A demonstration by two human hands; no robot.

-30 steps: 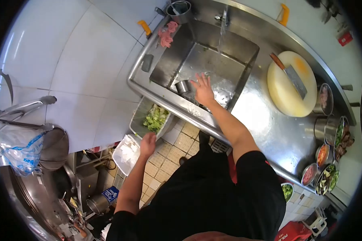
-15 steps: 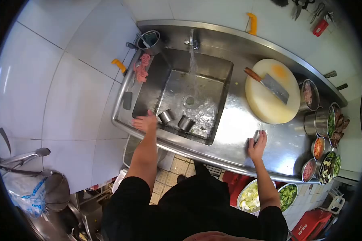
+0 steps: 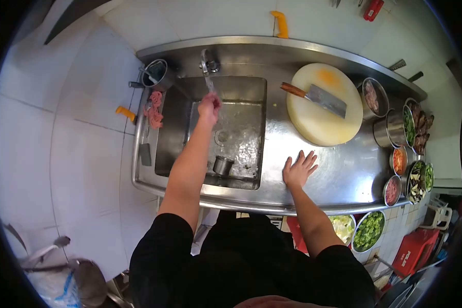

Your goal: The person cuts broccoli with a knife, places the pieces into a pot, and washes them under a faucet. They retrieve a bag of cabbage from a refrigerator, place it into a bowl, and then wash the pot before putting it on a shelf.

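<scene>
Under the running faucet, my left hand is in the water stream above the sink. Its fingers are curled together, and what they hold, if anything, is hidden. One metal cup lies tilted near the front of the basin, right of my left forearm. My right hand rests flat on the steel counter with its fingers spread, holding nothing. Beyond it, a cleaver lies on the round cutting board.
Pink cloth and a dark grey block lie left of the basin, with a metal pot behind. Bowls of meat, diced carrot and greens line the right end. Below the counter edge sits a bowl of chopped greens.
My left hand has moved from the sink's front left edge to the water stream. My right hand has spread flat on the counter. The view has shifted, and only one cup now shows.
</scene>
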